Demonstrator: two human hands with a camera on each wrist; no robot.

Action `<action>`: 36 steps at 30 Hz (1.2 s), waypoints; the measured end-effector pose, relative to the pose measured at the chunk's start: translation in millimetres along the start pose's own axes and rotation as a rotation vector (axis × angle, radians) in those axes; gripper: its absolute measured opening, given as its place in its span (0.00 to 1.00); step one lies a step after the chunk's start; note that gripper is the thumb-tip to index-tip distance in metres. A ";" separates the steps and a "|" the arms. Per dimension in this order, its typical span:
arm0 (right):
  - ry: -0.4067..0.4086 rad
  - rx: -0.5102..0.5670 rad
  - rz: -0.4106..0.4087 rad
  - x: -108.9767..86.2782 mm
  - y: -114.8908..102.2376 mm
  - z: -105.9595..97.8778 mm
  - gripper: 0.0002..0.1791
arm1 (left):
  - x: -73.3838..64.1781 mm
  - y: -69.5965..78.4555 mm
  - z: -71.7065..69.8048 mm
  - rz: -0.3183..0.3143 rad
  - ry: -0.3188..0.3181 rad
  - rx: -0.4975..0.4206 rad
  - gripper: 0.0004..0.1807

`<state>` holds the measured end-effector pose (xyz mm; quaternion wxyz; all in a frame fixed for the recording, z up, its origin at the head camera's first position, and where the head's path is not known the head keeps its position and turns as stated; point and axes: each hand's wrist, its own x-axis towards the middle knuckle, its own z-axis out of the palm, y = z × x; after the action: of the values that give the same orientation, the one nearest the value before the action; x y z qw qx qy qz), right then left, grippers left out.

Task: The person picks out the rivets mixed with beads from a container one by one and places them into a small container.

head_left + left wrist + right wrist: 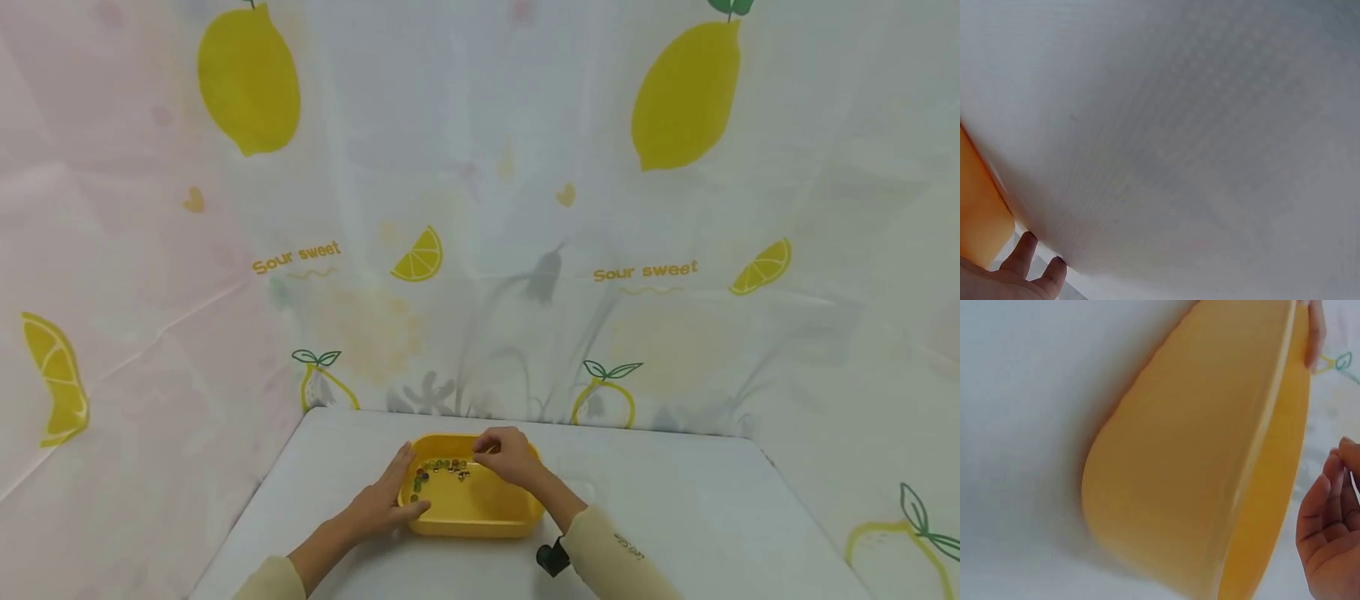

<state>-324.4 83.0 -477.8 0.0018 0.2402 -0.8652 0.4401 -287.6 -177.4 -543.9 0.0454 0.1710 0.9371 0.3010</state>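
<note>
A yellow plastic tray [480,529] stands on the white table. Small round beads or marbles [417,482], green, amber and dark, line its left and back inner walls. Beside them lie several tiny shiny pieces [462,476], too small to identify. My left hand [378,502] rests at the tray's left side, fingers mostly straight along the outside, thumb reaching over the rim. Over the tray's back right part is my right hand [508,457]. In the right wrist view that right hand [1332,531] has curled fingers, fingertips near the thumb; whether something small is between them cannot be seen.
Behind the white tabletop [675,517] hangs a lemon-printed cloth [480,208]. A pale, nearly transparent flat thing [583,490] lies right of the tray. A black device [553,558] sits by my right sleeve.
</note>
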 end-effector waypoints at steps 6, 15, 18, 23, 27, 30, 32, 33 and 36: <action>0.017 0.016 0.081 -5.1 10.1 -19.3 0.05 | -1.5 1.4 -1.3 0.011 -0.003 -0.002 0.51; 0.029 0.063 0.128 -13.4 16.7 -39.4 0.07 | -2.6 -1.1 -4.3 0.005 -0.003 0.005 0.51; 0.040 0.049 0.148 -16.7 20.1 -45.6 0.08 | -1.9 -3.7 -3.7 0.014 0.003 0.004 0.51; 0.055 0.026 0.173 -23.7 25.7 -56.7 0.07 | -2.3 -4.8 -0.4 0.013 -0.005 -0.004 0.51; 0.076 0.025 0.184 -29.7 28.2 -67.4 0.05 | -3.1 -3.0 2.0 0.005 -0.008 -0.007 0.50; 0.082 0.009 0.195 -34.8 27.9 -77.2 0.04 | -3.0 -1.1 1.6 0.007 -0.006 -0.008 0.50; 0.080 -0.010 0.195 -38.2 27.0 -84.5 0.04 | -2.4 -0.1 0.3 0.009 -0.005 -0.001 0.50; 0.080 -0.023 0.195 -39.8 26.7 -88.1 0.04 | -1.8 0.5 -0.4 0.014 -0.001 -0.002 0.50; 0.087 -0.058 0.193 -44.5 25.5 -98.3 0.05 | -0.4 1.4 -3.1 0.017 0.005 0.005 0.51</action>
<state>-316.1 189.0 -446.6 0.0037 0.1361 -0.8959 0.4230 -287.4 -178.2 -540.6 0.0402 0.1782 0.9364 0.2996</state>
